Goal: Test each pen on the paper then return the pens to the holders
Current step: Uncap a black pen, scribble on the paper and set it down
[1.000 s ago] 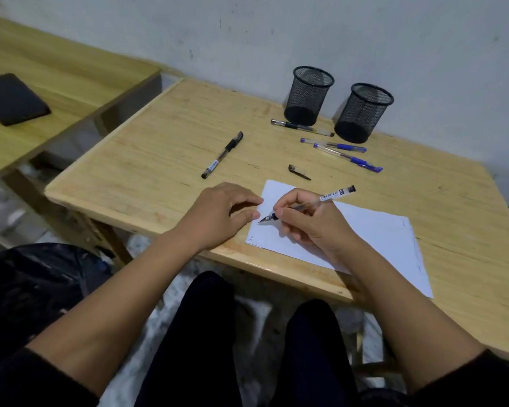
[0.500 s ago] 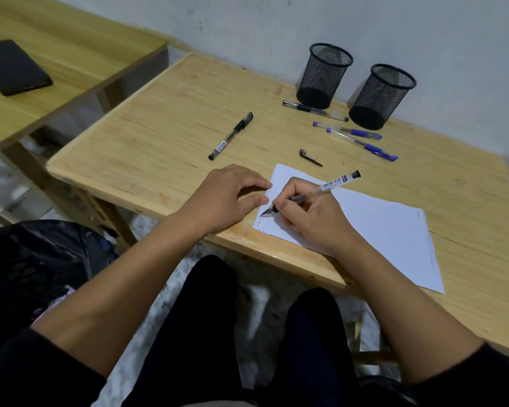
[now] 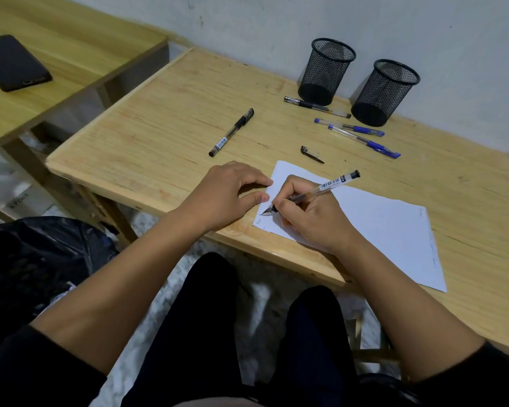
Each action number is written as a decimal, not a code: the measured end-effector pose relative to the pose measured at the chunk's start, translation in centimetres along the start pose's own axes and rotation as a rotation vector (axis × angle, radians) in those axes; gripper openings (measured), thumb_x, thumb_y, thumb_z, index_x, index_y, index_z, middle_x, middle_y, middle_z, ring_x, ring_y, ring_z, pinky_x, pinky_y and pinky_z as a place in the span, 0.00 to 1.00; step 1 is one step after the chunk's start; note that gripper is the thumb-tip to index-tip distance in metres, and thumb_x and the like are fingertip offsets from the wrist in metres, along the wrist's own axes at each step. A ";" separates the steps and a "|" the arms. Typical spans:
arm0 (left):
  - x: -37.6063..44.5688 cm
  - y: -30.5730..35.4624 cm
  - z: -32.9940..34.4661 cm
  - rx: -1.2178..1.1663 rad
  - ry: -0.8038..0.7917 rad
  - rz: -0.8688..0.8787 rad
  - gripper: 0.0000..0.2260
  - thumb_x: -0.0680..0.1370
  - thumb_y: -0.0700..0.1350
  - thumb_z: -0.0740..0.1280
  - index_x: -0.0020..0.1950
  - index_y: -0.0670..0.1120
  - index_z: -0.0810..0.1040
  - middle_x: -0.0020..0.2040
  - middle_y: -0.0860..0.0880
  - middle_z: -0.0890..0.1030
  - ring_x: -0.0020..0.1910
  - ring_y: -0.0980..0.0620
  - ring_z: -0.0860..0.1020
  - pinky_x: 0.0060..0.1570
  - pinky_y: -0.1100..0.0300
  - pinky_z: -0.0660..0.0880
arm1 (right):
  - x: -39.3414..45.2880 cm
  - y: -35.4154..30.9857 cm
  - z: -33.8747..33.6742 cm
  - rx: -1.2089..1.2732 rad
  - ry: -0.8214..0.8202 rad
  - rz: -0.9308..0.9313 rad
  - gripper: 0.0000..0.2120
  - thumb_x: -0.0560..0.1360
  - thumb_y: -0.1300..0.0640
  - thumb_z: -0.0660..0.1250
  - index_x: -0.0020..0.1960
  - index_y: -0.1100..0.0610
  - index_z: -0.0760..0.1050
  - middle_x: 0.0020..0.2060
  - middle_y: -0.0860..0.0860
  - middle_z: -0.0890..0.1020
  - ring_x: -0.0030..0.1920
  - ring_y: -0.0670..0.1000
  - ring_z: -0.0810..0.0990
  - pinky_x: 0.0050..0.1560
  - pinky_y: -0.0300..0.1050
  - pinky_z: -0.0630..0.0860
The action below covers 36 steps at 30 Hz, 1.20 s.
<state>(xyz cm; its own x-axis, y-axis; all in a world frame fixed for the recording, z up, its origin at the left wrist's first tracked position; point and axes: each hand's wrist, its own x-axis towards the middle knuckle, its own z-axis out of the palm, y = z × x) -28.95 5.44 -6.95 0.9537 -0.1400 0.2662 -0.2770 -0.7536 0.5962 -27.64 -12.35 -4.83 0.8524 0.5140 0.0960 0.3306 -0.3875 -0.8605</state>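
My right hand (image 3: 309, 214) grips an uncapped clear black pen (image 3: 323, 188), its tip touching the near left corner of the white paper (image 3: 379, 224). My left hand (image 3: 228, 193) rests loosely curled on the table, its fingertips at the paper's left edge, holding nothing. The pen's black cap (image 3: 311, 154) lies just beyond the paper. A capped black pen (image 3: 232, 132) lies to the left. Another black pen (image 3: 316, 106) and two blue pens (image 3: 348, 127) (image 3: 365, 141) lie before two empty black mesh holders (image 3: 326, 71) (image 3: 385, 91) at the wall.
The wooden table (image 3: 165, 136) stands against a grey wall. A second wooden table at the left carries a black phone (image 3: 12, 62). A black plastic bag (image 3: 33, 259) sits on the floor at the left. My legs are under the table's near edge.
My right hand has brought the pen tip down and left along the paper's near corner, where small marks now show. The camera view shifted slightly. My left hand stayed in place.
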 end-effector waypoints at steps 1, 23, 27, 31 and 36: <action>0.0 0.0 0.0 -0.001 -0.001 -0.001 0.13 0.72 0.49 0.70 0.56 0.50 0.80 0.55 0.52 0.82 0.58 0.55 0.76 0.56 0.66 0.66 | 0.0 0.0 0.0 0.001 0.001 -0.002 0.06 0.73 0.67 0.63 0.40 0.68 0.75 0.35 0.65 0.79 0.34 0.57 0.74 0.32 0.36 0.68; 0.0 0.1 0.0 0.008 -0.009 -0.017 0.14 0.73 0.49 0.70 0.57 0.50 0.80 0.56 0.52 0.82 0.59 0.55 0.75 0.58 0.66 0.66 | 0.0 0.2 0.2 -0.043 0.054 -0.020 0.06 0.72 0.65 0.63 0.39 0.67 0.75 0.34 0.61 0.79 0.31 0.49 0.72 0.31 0.33 0.66; 0.0 0.1 0.0 0.008 -0.004 -0.016 0.14 0.72 0.49 0.70 0.57 0.50 0.80 0.56 0.52 0.82 0.59 0.55 0.75 0.58 0.66 0.66 | -0.1 0.2 0.2 -0.059 0.042 -0.029 0.06 0.73 0.66 0.63 0.39 0.67 0.75 0.33 0.60 0.79 0.32 0.45 0.72 0.31 0.32 0.67; 0.0 0.1 0.0 0.018 -0.005 -0.016 0.14 0.73 0.49 0.70 0.57 0.50 0.79 0.56 0.52 0.82 0.59 0.55 0.75 0.58 0.67 0.65 | 0.0 0.2 0.2 -0.045 0.046 -0.022 0.06 0.72 0.65 0.63 0.38 0.66 0.75 0.32 0.59 0.79 0.31 0.44 0.71 0.31 0.34 0.66; 0.0 0.3 -0.1 0.026 -0.014 -0.025 0.13 0.73 0.49 0.69 0.57 0.50 0.79 0.56 0.53 0.81 0.60 0.55 0.74 0.58 0.67 0.65 | -0.2 -0.4 0.1 0.056 0.071 0.039 0.05 0.73 0.67 0.62 0.40 0.68 0.74 0.29 0.61 0.76 0.28 0.44 0.71 0.29 0.33 0.67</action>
<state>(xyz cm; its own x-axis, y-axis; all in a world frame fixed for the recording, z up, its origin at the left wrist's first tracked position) -29.06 5.30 -6.74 0.9618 -0.1295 0.2411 -0.2502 -0.7731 0.5829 -28.00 -12.26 -4.59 0.8916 0.4427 0.0953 0.2751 -0.3622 -0.8906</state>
